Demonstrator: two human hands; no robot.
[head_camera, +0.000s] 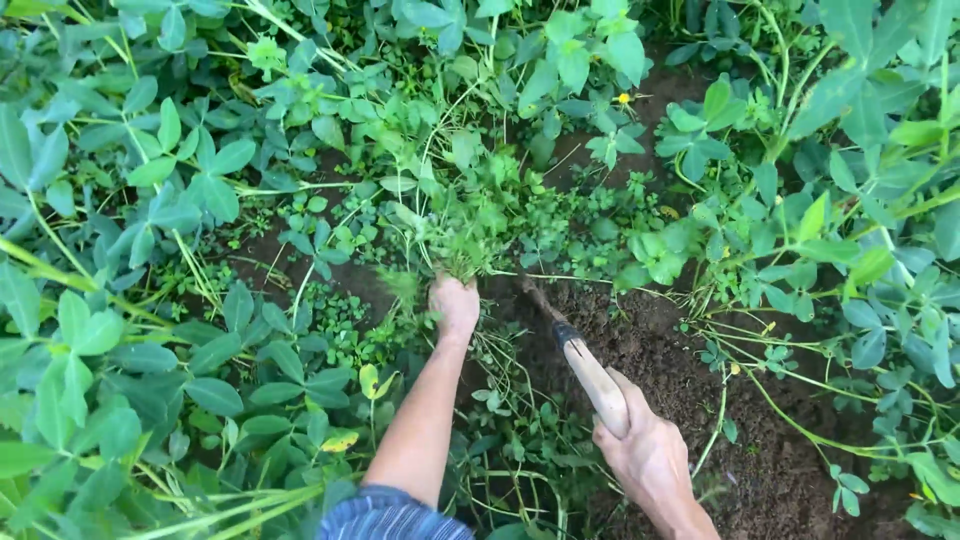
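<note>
**Both hands busy among the green plants**

The left hand (455, 305) is closed into a fist around the base of a bunch of thin, feathery green weeds (462, 232), gripping them right where the stems meet the ground. The tuft fans upward from the fist, and the bare forearm runs back down to a blue striped sleeve (388, 515) at the bottom edge.

The right hand (648, 455) is wrapped firmly around the pale wooden handle of a small digging tool (593, 378), fingers curled tight with the thumb lying along the shaft. The handle slants up and to the left; past a dark collar, its narrow metal end (535, 298) reaches down into the dark brown loose soil (660, 345) just to the right of the gripped weeds. How much of the tip is buried cannot be made out.

Broad-leaved green plants (130, 330) crowd in on the left side and along the top, and more of them, with long trailing stems, line the right edge of the bare earth patch.
</note>
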